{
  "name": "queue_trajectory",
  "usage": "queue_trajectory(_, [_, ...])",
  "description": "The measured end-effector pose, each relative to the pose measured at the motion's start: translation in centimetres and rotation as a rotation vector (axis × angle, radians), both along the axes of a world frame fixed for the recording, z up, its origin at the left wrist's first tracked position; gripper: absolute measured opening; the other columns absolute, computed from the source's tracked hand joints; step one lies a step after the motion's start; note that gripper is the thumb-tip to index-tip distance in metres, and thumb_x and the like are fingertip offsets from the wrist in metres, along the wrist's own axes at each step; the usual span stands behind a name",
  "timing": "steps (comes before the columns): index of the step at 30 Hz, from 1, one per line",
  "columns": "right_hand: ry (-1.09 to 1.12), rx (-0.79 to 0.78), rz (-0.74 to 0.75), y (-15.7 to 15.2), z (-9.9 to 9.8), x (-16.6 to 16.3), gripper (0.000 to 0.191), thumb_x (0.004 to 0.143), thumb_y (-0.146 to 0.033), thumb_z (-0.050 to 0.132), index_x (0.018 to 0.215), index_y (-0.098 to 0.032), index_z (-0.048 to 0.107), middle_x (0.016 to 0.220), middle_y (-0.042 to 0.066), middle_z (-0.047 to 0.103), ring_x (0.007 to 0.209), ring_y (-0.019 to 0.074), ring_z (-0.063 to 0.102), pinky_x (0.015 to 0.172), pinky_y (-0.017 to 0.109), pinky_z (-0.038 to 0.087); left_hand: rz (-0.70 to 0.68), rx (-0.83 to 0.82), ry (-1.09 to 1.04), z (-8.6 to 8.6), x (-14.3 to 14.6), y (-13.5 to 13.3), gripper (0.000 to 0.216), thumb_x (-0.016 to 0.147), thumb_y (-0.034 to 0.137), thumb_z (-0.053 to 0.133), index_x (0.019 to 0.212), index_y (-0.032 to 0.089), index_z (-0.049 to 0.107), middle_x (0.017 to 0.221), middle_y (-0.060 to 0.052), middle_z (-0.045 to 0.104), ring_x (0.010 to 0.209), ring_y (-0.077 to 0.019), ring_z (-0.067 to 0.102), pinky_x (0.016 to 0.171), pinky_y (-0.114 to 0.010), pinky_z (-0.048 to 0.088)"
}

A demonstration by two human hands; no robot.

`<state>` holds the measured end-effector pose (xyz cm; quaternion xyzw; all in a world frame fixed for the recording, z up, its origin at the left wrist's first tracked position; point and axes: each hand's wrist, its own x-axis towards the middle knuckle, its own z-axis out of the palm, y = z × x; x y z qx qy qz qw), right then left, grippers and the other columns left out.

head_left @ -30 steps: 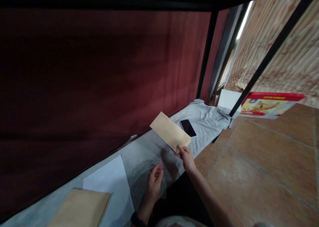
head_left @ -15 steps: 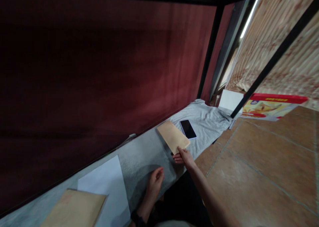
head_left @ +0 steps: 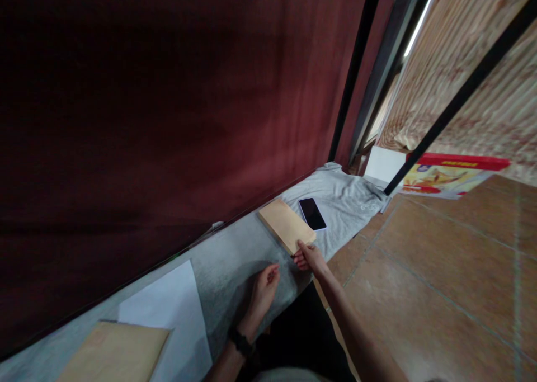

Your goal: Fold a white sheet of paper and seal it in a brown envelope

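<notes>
My right hand [head_left: 308,256] grips the near corner of a stack of tan paper envelopes [head_left: 285,221], thumb on top and fingers curled at the edge. The stack lies on the grey cloth, with its layered edge showing on the near side. Just right of it is a dark-screened phone [head_left: 312,213], face up. My left hand [head_left: 266,284], with a dark band on the wrist, hovers over the cloth left of my right hand. Its fingers are curled in and nothing shows in them.
White paper sheets [head_left: 168,299] and another tan envelope pile [head_left: 115,353] lie at the lower left. The grey cloth [head_left: 229,253] covers a narrow ledge along a dark red panel [head_left: 188,119]. A black metal bar [head_left: 461,94] and a red-yellow box [head_left: 451,176] stand at the right.
The envelopes have come down, from tilted at the near end to lying flatter on the cloth, still in my right hand. My left hand has moved slightly toward them. The view has shifted a little.
</notes>
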<state>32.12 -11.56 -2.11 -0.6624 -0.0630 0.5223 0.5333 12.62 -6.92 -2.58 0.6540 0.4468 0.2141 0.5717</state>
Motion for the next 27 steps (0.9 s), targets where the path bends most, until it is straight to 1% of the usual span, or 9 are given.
queue_trajectory(4, [-0.013, -0.023, 0.017, 0.0, -0.2, -0.1, 0.054, 0.1, -0.051, 0.045, 0.065, -0.014, 0.062, 0.049, 0.005, 0.065, 0.035, 0.0098, 0.055, 0.036, 0.017, 0.047, -0.005, 0.02, 0.014, 0.5, 1.0, 0.1, 0.036, 0.082, 0.036, 0.059, 0.11, 0.015, 0.071, 0.103, -0.012, 0.075, 0.099, -0.0247, 0.07, 0.09, -0.036, 0.054])
queue_trajectory(8, [-0.035, -0.021, 0.025, -0.2, -0.4, -0.1, 0.052, 0.101, -0.05, 0.043, 0.068, -0.015, 0.063, 0.052, 0.005, 0.066, 0.038, 0.01, 0.058, 0.039, 0.017, 0.049, -0.014, 0.043, 0.021, 0.4, 1.3, -0.1, 0.033, 0.083, 0.03, 0.058, 0.108, 0.015, 0.071, 0.107, -0.012, 0.074, 0.099, -0.0247, 0.069, 0.093, -0.039, 0.053])
queue_trajectory(11, [-0.046, -0.025, 0.032, -0.3, -0.7, 0.0, 0.05, 0.1, -0.049, 0.044, 0.067, -0.016, 0.063, 0.052, 0.004, 0.066, 0.038, 0.0105, 0.058, 0.039, 0.018, 0.048, -0.006, 0.056, 0.026, 0.2, 1.1, -0.4, 0.029, 0.083, 0.025, 0.058, 0.107, 0.017, 0.072, 0.109, -0.011, 0.074, 0.1, -0.0237, 0.069, 0.094, -0.039, 0.053])
queue_trajectory(15, [-0.059, -0.028, 0.028, -0.5, -1.0, 0.0, 0.047, 0.099, -0.047, 0.047, 0.067, -0.016, 0.063, 0.054, 0.004, 0.067, 0.039, 0.0105, 0.059, 0.039, 0.018, 0.048, -0.02, 0.092, 0.067, -0.1, 0.6, -0.6, 0.029, 0.084, 0.019, 0.057, 0.11, 0.018, 0.071, 0.109, -0.01, 0.075, 0.1, -0.0209, 0.07, 0.093, -0.036, 0.054])
queue_trajectory(19, [-0.079, -0.023, 0.008, -0.5, -1.0, -0.1, 0.047, 0.097, -0.05, 0.05, 0.068, -0.016, 0.064, 0.055, 0.005, 0.068, 0.041, 0.0107, 0.06, 0.041, 0.018, 0.048, -0.041, 0.158, 0.082, -0.3, 0.2, -1.0, 0.029, 0.086, 0.017, 0.056, 0.112, 0.018, 0.07, 0.11, -0.009, 0.074, 0.099, -0.0197, 0.07, 0.091, -0.035, 0.056])
queue_trajectory(23, [-0.107, -0.025, 0.013, -1.0, -0.8, -0.2, 0.048, 0.094, -0.055, 0.051, 0.069, -0.016, 0.065, 0.055, 0.004, 0.067, 0.04, 0.0111, 0.059, 0.041, 0.019, 0.048, -0.064, 0.294, 0.057, 0.0, -1.0, -1.9, 0.029, 0.088, 0.015, 0.053, 0.111, 0.018, 0.07, 0.106, -0.009, 0.074, 0.096, -0.0195, 0.071, 0.089, -0.034, 0.057])
queue_trajectory(25, [-0.122, -0.017, 0.034, -1.7, -0.8, -0.6, 0.049, 0.09, -0.059, 0.055, 0.071, -0.016, 0.066, 0.055, 0.005, 0.068, 0.042, 0.0126, 0.06, 0.042, 0.021, 0.049, -0.065, 0.425, 0.069, 0.2, -2.6, -2.5, 0.03, 0.089, 0.015, 0.052, 0.114, 0.019, 0.069, 0.109, -0.01, 0.073, 0.101, -0.0203, 0.069, 0.093, -0.037, 0.056])
queue_trajectory(27, [-0.137, 0.016, 0.055, -2.7, -1.0, -1.3, 0.051, 0.081, -0.067, 0.062, 0.072, -0.016, 0.068, 0.057, 0.006, 0.069, 0.046, 0.0166, 0.064, 0.045, 0.025, 0.052, -0.037, 0.578, 0.147, 0.1, -5.0, -3.2, 0.034, 0.09, 0.015, 0.051, 0.12, 0.021, 0.066, 0.118, -0.01, 0.07, 0.112, -0.0217, 0.066, 0.099, -0.04, 0.054])
